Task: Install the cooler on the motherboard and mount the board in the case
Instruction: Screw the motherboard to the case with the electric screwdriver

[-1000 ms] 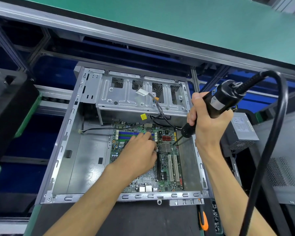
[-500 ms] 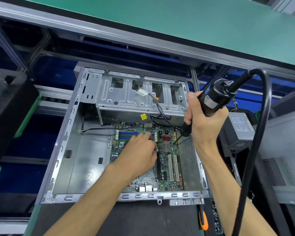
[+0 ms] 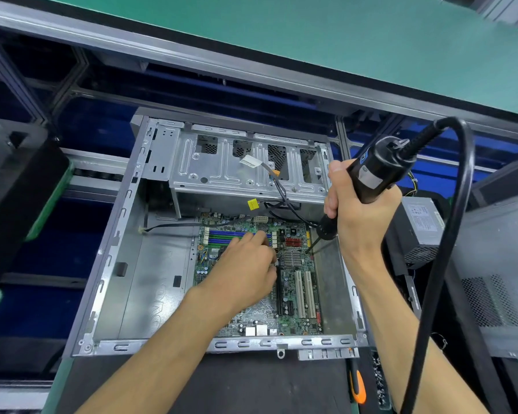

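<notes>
A green motherboard point(image 3: 296, 297) lies flat in the open grey metal case point(image 3: 150, 282), toward its right side. My left hand point(image 3: 245, 270) rests palm-down on the board's middle, fingers spread toward the blue memory slots point(image 3: 222, 236), and covers the socket area. My right hand point(image 3: 359, 213) grips a black electric screwdriver point(image 3: 374, 171). The screwdriver bit point(image 3: 311, 248) points down at the board's right edge beside the red connectors. No cooler is visible.
A drive cage point(image 3: 237, 171) with loose black cables fills the case's far end. The screwdriver's thick cable point(image 3: 449, 249) loops down at the right. A grey power supply point(image 3: 422, 228) sits right of the case. An orange-handled tool point(image 3: 358, 386) lies at the bottom. A green shelf point(image 3: 311, 34) overhangs.
My right hand has brought the screwdriver left and down, so the bit now reaches the board's right edge. The cable loop swung left with it. My left hand stayed put.
</notes>
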A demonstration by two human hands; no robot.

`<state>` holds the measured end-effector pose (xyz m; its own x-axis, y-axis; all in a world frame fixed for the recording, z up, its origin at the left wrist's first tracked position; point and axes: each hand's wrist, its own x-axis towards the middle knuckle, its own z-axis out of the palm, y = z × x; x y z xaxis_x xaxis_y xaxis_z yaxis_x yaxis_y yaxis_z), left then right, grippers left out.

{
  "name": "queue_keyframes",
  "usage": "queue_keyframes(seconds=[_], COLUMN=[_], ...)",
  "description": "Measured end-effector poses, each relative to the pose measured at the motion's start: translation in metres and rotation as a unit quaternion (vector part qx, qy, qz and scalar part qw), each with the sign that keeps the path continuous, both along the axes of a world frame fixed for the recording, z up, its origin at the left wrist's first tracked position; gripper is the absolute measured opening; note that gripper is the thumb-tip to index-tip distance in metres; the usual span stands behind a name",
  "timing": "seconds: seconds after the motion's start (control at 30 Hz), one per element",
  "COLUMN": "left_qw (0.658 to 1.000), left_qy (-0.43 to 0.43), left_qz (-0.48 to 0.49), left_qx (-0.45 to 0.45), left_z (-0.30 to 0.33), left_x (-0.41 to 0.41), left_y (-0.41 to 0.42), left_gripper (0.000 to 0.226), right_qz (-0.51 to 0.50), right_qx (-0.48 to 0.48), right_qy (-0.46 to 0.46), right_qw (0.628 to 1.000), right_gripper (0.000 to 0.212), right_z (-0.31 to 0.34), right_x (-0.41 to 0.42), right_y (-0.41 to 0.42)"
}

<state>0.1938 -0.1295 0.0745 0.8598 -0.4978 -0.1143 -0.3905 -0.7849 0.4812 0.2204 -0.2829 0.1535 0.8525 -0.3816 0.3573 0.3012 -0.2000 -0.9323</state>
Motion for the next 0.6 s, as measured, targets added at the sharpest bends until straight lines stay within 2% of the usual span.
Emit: queue_keyframes(seconds=[0.2, 0.33, 0.6], left_qw=[1.000, 1.000, 1.000], left_qy=[-0.001, -0.002, 0.003], left_qz=[-0.002, -0.003, -0.004], left_qx=[-0.002, 0.000, 0.002], left_z=[-0.0007, 0.0001, 0.0006], left_x=[-0.0006, -0.0006, 0.0000], left_y=[0.0006, 0.0006, 0.0004], left_gripper=[0.028, 0.028, 0.029], right_qz=[0.005, -0.003, -0.017], right_qx=[0.006, -0.009, -0.013], right_qy=[-0.006, -0.010, -0.009], right_qw=[1.000, 1.000, 1.000], right_gripper=[0.027, 0.039, 0.050], right_z=[0.0018, 0.0000, -0.0047], right_x=[0.0027, 0.0033, 0.0036], right_y=[0.0019, 0.0009, -0.0021])
